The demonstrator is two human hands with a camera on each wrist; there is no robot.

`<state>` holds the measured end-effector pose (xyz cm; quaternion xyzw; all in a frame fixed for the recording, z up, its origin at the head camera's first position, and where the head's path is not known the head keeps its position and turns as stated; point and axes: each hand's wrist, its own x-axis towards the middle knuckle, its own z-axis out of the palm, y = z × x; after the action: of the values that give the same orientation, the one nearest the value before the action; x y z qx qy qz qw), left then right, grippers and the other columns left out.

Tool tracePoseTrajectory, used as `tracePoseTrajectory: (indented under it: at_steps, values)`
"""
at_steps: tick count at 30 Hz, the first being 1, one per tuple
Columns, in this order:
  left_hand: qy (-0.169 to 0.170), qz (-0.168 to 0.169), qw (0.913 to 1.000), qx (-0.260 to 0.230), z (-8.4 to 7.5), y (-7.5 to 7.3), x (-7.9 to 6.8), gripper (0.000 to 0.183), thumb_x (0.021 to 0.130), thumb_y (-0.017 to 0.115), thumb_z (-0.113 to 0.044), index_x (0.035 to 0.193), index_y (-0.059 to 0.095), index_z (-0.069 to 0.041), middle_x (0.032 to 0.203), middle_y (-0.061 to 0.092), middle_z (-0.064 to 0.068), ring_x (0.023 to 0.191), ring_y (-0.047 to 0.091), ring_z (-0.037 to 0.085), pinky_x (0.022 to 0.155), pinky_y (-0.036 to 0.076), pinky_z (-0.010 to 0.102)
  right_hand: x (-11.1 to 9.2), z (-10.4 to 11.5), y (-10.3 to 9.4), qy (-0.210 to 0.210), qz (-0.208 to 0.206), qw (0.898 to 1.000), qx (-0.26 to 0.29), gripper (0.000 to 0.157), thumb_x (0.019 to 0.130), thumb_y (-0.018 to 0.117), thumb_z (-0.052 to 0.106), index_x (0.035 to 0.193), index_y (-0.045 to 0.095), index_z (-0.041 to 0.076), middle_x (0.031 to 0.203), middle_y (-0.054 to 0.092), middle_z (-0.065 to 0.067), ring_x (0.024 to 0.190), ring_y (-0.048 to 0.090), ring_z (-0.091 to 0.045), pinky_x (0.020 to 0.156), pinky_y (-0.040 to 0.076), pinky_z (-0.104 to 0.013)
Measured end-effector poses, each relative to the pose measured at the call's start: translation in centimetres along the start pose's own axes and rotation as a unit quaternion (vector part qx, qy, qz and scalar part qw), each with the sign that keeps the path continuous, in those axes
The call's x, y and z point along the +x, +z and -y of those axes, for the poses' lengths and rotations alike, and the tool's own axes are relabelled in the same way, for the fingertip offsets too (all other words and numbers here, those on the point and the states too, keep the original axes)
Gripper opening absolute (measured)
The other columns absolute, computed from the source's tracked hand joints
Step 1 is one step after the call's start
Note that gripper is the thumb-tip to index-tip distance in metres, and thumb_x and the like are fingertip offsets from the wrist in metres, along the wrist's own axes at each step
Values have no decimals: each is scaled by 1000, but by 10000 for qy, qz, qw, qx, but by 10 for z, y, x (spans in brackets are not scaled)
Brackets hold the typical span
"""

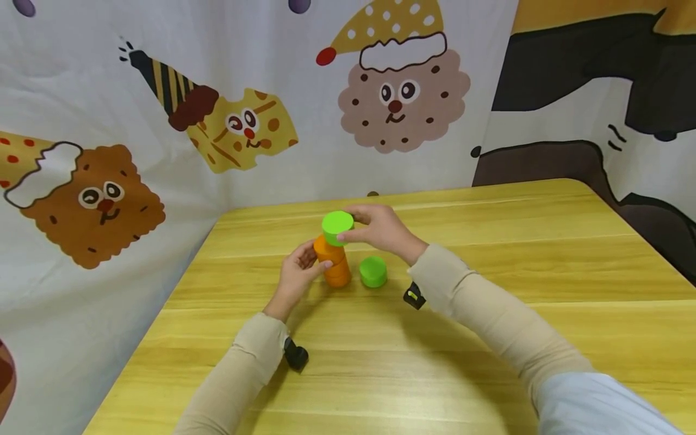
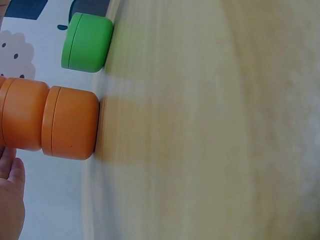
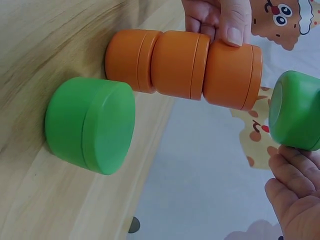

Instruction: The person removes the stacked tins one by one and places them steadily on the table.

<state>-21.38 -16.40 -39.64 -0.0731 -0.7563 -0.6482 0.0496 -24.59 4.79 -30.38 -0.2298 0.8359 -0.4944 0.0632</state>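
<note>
Three small orange lidded jars (image 3: 180, 64) stand on one another as a column on the table. My left hand (image 1: 296, 277) steadies this column, thumb and fingers on either side of the upper jar (image 3: 231, 72). Above the column, my right hand (image 1: 385, 229) pinches a green jar (image 1: 338, 225) by its sides. A gap shows between its base and the topmost orange jar in the right wrist view. Another green jar (image 1: 373, 272) stands on the table just right of the column; neither hand touches it. The left wrist view cuts off the column's upper part.
The wooden table (image 1: 489, 338) reaches forward to a printed cloth (image 1: 261, 36) with cartoon biscuits, hanging behind and to the left. A black wrist device (image 1: 415, 296) hangs under the right cuff, and another black device (image 1: 296, 354) under the left one.
</note>
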Motion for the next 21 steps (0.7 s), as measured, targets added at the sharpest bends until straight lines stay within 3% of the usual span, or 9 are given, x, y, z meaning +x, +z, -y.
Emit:
tracePoseTrajectory:
  at_steps: [6, 21]
  values:
    - [-13, 1, 10000, 63, 0, 0, 0, 53, 81, 71, -7, 130, 51, -4, 128, 55, 16, 119, 51, 25, 106, 37, 36, -6, -8, -6, 123, -32, 9999, 3, 65, 74, 77, 38, 129, 55, 14, 131, 54, -3, 121, 51, -22, 98, 45, -35]
    - [-149, 15, 9999, 19, -5, 0, -1, 55, 81, 70, -4, 131, 49, 0, 130, 52, 20, 122, 49, 28, 107, 35, 36, -24, -40, -15, 88, -76, 9985, 526, 61, 75, 78, 29, 129, 55, 12, 134, 52, -4, 126, 46, -23, 104, 38, -40]
